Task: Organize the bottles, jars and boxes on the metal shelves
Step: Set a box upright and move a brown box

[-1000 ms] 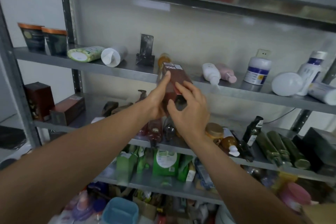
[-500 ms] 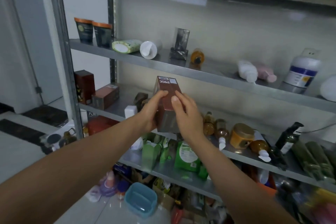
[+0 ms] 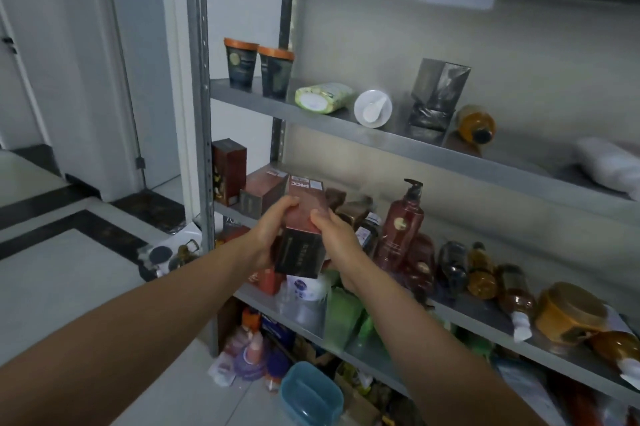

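I hold a tall reddish-brown box point(image 3: 305, 207) with a dark lower end between both hands, in front of the middle metal shelf point(image 3: 485, 313). My left hand point(image 3: 273, 231) grips its left side, thumb on the front. My right hand point(image 3: 334, 235) grips its right side. Just behind it, a similar brown box point(image 3: 263, 188) lies flat on the shelf, and another brown box point(image 3: 228, 171) stands upright at the shelf's left end. A maroon pump bottle point(image 3: 401, 221) stands to the right of my hands.
The upper shelf point(image 3: 398, 141) holds two dark tubs point(image 3: 258, 67), a green packet point(image 3: 323, 97), a white jar point(image 3: 373, 108), a grey box point(image 3: 437, 95) and an amber bottle point(image 3: 476, 124). Amber bottles and jars lie on the middle shelf's right part. Green pouches sit lower; a blue tub point(image 3: 311, 394) is on the floor.
Both hands have brought the box down from the upper shelf's height and leftward to the middle shelf, beside the other brown boxes. My view has swung left and closer.
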